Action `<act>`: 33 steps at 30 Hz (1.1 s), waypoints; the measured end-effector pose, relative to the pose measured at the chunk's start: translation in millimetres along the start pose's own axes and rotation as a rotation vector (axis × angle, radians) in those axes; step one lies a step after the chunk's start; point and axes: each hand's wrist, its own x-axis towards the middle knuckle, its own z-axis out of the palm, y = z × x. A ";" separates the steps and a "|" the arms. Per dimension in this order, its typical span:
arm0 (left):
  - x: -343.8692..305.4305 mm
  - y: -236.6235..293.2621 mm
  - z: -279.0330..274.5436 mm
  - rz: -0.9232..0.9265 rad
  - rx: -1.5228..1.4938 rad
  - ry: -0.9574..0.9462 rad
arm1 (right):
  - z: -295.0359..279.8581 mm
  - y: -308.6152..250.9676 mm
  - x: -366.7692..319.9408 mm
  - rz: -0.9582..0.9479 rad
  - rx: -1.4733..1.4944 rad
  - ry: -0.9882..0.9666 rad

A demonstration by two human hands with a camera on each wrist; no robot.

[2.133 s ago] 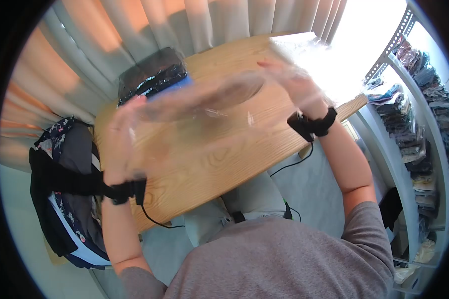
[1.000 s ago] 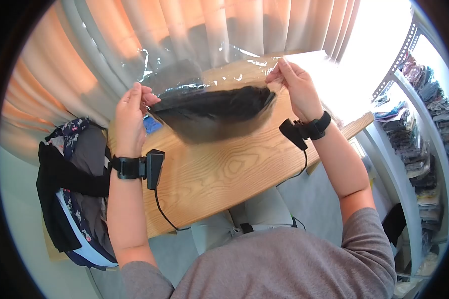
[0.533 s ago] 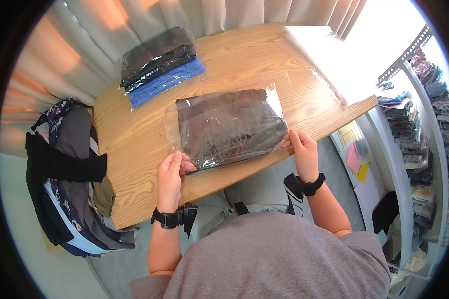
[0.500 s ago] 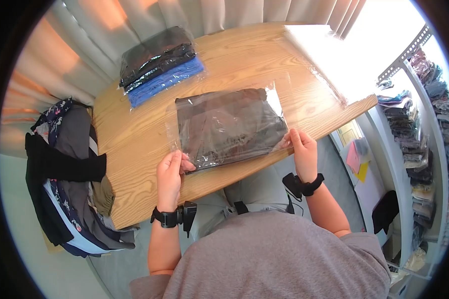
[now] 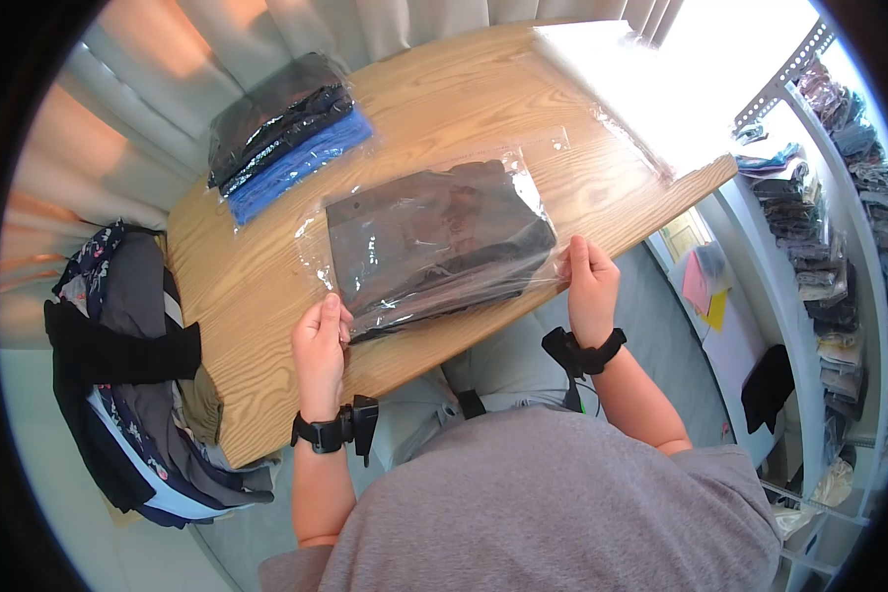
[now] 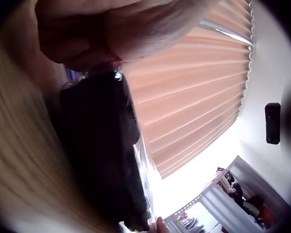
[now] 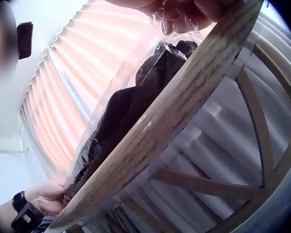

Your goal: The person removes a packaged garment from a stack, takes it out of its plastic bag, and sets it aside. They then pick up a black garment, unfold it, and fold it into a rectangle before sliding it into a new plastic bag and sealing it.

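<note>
A folded black garment [image 5: 434, 237] lies inside a clear plastic bag [image 5: 311, 247] at the table's near edge. My left hand [image 5: 321, 347] pinches the bag's near left corner between thumb and fingers. At the near right corner, my right hand [image 5: 592, 288] pinches the plastic the same way. Between the hands the bag's near edge is drawn out straight. In the right wrist view the black garment [image 7: 131, 107] bulges close to the table edge, with wrinkled clear film around it.
Bagged folded clothes, black [image 5: 281, 123] over blue [image 5: 301, 163], lie at the back left of the wooden table [image 5: 483, 84]. Clear bags [image 5: 612, 89] are stacked at the back right. Loose clothes [image 5: 148, 365] hang at the left; a shelf [image 5: 799, 326] of packed clothes stands right.
Both hands have brought the bagged garment down from the air onto the table near the body. Over the last half second the view has shifted slightly, and both hands keep their corners.
</note>
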 end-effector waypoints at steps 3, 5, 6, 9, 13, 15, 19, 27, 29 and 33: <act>-0.4 1.7 6.1 0.032 0.122 0.003 | -4.5 5.5 -0.1 -0.051 -0.078 0.052; 2.6 -1.2 8.6 0.018 0.175 -0.021 | -6.3 5.4 -1.3 -0.046 -0.121 0.067; 4.4 -3.4 10.0 0.007 0.226 -0.043 | -7.3 4.9 -1.7 -0.044 -0.163 0.082; 12.5 -9.4 7.6 -0.012 0.251 -0.056 | -13.3 1.1 -0.7 0.060 -0.152 0.025; 16.0 -9.6 6.1 -0.043 0.285 -0.048 | -7.0 -24.0 -5.3 -0.179 -0.316 0.196; 15.6 -11.0 5.7 -0.033 0.271 -0.055 | 2.1 -48.0 -14.7 -0.729 -0.538 -0.060; 14.0 -8.5 6.1 -0.026 0.266 -0.057 | 26.6 -61.0 -9.3 -0.880 -1.023 -0.559; -4.6 50.4 26.6 0.788 0.913 0.245 | 30.4 -44.6 0.0 -0.629 -1.151 -0.494; 4.4 70.3 35.7 0.808 0.955 -0.107 | 29.8 -43.6 -1.1 -0.607 -1.152 -0.510; 30.9 67.8 53.1 0.931 1.305 -0.676 | 23.3 -47.1 -2.7 -0.647 -1.186 -0.468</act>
